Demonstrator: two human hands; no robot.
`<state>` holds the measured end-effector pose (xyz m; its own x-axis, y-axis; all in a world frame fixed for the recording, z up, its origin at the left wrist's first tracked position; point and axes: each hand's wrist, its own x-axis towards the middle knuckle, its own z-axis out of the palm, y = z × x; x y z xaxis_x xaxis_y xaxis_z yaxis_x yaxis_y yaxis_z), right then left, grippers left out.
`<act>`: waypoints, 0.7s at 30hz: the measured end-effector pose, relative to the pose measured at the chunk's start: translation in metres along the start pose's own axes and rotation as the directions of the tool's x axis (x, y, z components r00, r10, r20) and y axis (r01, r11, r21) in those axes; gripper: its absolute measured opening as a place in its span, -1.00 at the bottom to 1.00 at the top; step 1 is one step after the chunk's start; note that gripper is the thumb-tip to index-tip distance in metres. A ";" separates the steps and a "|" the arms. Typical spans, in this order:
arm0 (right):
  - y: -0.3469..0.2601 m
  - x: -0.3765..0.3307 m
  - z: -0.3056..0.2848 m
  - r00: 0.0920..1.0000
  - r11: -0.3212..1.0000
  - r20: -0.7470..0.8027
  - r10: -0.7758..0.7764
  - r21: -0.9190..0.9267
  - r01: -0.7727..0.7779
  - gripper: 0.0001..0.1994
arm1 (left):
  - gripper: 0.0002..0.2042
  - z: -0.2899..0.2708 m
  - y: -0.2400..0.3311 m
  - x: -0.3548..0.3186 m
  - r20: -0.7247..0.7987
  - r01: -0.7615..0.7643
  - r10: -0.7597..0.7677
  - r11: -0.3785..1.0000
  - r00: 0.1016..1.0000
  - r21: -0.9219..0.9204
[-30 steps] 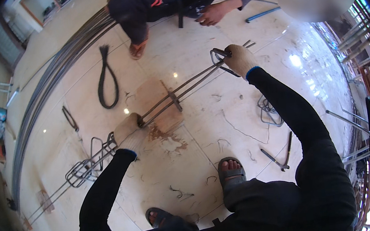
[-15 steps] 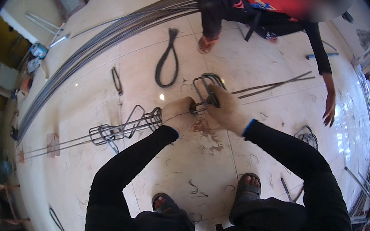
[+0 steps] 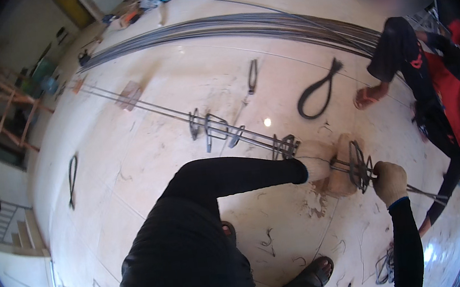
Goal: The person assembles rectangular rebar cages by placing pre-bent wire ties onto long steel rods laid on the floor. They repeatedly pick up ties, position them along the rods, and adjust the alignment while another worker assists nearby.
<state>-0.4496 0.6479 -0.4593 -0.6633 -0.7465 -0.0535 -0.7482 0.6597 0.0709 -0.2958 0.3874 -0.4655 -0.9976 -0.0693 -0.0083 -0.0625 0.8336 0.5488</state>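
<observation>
Two long thin steel rods [image 3: 167,112] run slantwise across the floor, with bent steel stirrups threaded on them. One group of stirrups [image 3: 217,131] hangs loosely left of my arm, and another bunch [image 3: 284,147] sits just beside my left hand. My left hand [image 3: 316,163], in a pale knitted glove, is closed round the rods. A further bunch of stirrups [image 3: 359,165] stands between my hands. My gloved right hand [image 3: 390,182] is closed on the rods against this bunch's right side; its fingertips are partly hidden. Below the rods lies a reddish-brown block [image 3: 341,183].
A brick [image 3: 130,95] lies under the rods' far left part. Long bars [image 3: 217,29] are bundled across the back. A dark wire loop [image 3: 316,99], pincer-like tool [image 3: 252,77] and another loop [image 3: 74,181] lie around. A person [image 3: 439,85] crouches at right.
My view has swung left, so things appear further right. My right hand has moved from among the stirrups to their right side; my left hand stays at the rods.
</observation>
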 end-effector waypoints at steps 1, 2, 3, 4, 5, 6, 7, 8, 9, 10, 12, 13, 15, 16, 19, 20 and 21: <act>-0.013 0.011 -0.002 0.998 1.000 0.069 0.004 0.003 -0.004 -0.82 | -0.50 -0.005 0.000 0.000 0.067 0.041 -0.041 0.999 0.997 0.009; -0.028 0.018 -0.010 0.991 1.000 0.136 0.013 0.000 -0.013 -0.83 | -0.50 -0.012 0.003 -0.001 0.132 0.076 -0.077 0.997 0.988 0.017; -0.043 0.023 -0.020 0.979 1.000 0.203 0.022 -0.005 -0.021 -0.85 | -0.49 -0.016 0.002 -0.002 0.198 0.110 -0.113 0.994 0.974 0.026; -0.052 0.025 -0.030 0.974 0.995 0.220 -0.055 0.093 0.035 -0.81 | -0.53 -0.014 0.001 -0.004 0.154 0.096 -0.098 0.995 0.983 0.020; -0.063 0.031 -0.015 0.987 0.981 0.122 -0.106 0.176 0.084 -0.80 | -0.56 -0.013 -0.001 -0.007 0.113 0.083 -0.084 0.996 0.990 0.016; -0.077 0.036 0.005 0.990 0.960 0.021 -0.140 0.247 0.131 -0.79 | -0.65 -0.013 -0.001 -0.009 0.057 0.058 -0.057 0.998 0.997 -0.009; -0.085 0.040 0.017 0.983 0.932 -0.081 -0.164 0.315 0.181 -0.77 | -0.70 -0.013 -0.002 -0.010 0.002 0.030 -0.030 0.999 1.000 -0.032; -0.082 0.043 0.020 0.979 0.924 -0.059 -0.196 0.323 0.204 -0.75 | -0.64 -0.015 -0.002 -0.007 0.059 0.066 -0.067 0.998 0.996 0.017; -0.087 0.049 0.015 0.971 0.910 -0.027 -0.236 0.344 0.230 -0.73 | -0.56 -0.023 -0.002 -0.006 0.123 0.113 -0.120 0.991 0.985 0.068; -0.087 0.054 0.006 0.964 0.901 -0.001 -0.265 0.357 0.248 -0.70 | -0.46 -0.030 -0.002 -0.002 0.181 0.142 -0.161 0.983 0.970 0.118; -0.090 0.069 0.013 0.953 0.767 -0.057 -0.297 0.580 0.274 -0.66 | -0.46 -0.023 -0.024 -0.001 0.142 0.110 -0.118 0.992 0.983 0.063; -0.079 0.079 0.040 0.957 0.617 -0.136 -0.255 0.739 0.269 -0.63 | -0.46 -0.018 -0.025 0.011 0.128 0.059 -0.062 0.998 0.990 0.025; -0.085 0.075 0.024 0.917 0.761 -0.123 -0.380 0.521 0.385 -0.62 | -0.47 -0.020 -0.038 0.009 0.290 0.071 -0.003 0.972 0.957 -0.224; -0.093 0.072 0.014 0.900 0.795 -0.083 -0.428 0.438 0.419 -0.61 | -0.49 -0.016 -0.047 0.003 0.204 0.074 -0.016 0.957 0.979 -0.280; -0.098 0.065 0.004 0.938 0.852 0.072 -0.338 0.447 0.272 -0.59 | -0.48 -0.015 -0.064 0.013 0.282 0.186 -0.025 0.807 0.959 -0.560; -0.092 0.061 0.003 0.955 0.870 0.135 -0.263 0.461 0.175 -0.60 | -0.46 -0.018 -0.053 0.016 0.307 0.270 -0.085 0.723 0.948 -0.636; -0.087 0.057 0.002 0.961 0.885 0.146 -0.237 0.440 0.151 -0.63 | -0.42 -0.022 -0.040 0.018 0.331 0.347 -0.146 0.626 0.932 -0.698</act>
<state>-0.4219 0.5482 -0.4702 -0.4627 -0.8604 -0.2136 -0.7701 0.5095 -0.3839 -0.3105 0.3404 -0.4694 -0.9310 -0.0049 -0.3651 -0.3632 0.1153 0.9246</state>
